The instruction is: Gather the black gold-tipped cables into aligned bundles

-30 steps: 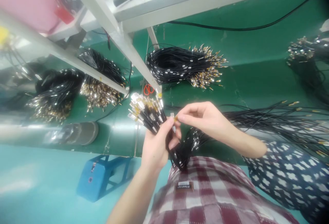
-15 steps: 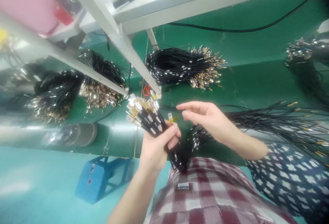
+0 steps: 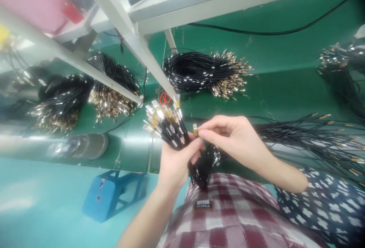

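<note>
My left hand (image 3: 178, 160) is closed around a bundle of black cables (image 3: 171, 126), whose silver connector ends with yellow tape fan out above the fist. The lower part of the bundle hangs down toward my checked apron. Just right of the fist stands one separate cable end (image 3: 195, 128), silver-tipped with yellow tape. My right hand (image 3: 230, 134) pinches it between thumb and forefinger at the yellow tape. Behind the right wrist, more loose black cables (image 3: 299, 134) spread over the green table to the right.
A coiled cable bundle (image 3: 196, 71) lies beyond my hands. Further bundles (image 3: 112, 84) lie left, behind a white shelf leg (image 3: 154, 63). Red-handled scissors (image 3: 164, 98) rest by that leg. A grey container (image 3: 91, 145) lies at the table edge; a blue stool (image 3: 102, 198) stands below.
My right hand has come down and left, and its thumb and finger have closed on the single cable end. My left hand with the bundle has shifted slightly right.
</note>
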A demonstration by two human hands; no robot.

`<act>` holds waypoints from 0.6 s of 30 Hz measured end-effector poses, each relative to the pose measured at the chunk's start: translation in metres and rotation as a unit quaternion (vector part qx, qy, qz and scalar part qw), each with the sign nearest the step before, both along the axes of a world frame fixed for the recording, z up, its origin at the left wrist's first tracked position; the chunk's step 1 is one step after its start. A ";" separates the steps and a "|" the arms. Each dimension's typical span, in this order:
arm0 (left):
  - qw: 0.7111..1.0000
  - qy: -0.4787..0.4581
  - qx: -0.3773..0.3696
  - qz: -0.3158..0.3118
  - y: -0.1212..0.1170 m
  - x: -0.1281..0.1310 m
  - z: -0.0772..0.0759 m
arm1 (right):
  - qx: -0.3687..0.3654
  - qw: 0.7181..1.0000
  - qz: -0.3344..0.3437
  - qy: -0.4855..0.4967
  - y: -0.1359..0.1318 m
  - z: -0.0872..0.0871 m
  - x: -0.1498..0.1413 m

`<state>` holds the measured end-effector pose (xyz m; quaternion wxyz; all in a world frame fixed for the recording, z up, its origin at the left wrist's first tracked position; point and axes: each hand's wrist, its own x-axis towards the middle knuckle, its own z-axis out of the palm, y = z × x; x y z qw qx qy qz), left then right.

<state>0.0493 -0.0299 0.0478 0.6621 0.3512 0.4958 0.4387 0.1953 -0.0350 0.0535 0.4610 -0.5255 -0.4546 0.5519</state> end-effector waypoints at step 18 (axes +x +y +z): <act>0.999 0.023 0.003 -0.044 0.000 0.001 -0.002 | -0.070 0.982 0.102 0.146 0.012 -0.008 0.005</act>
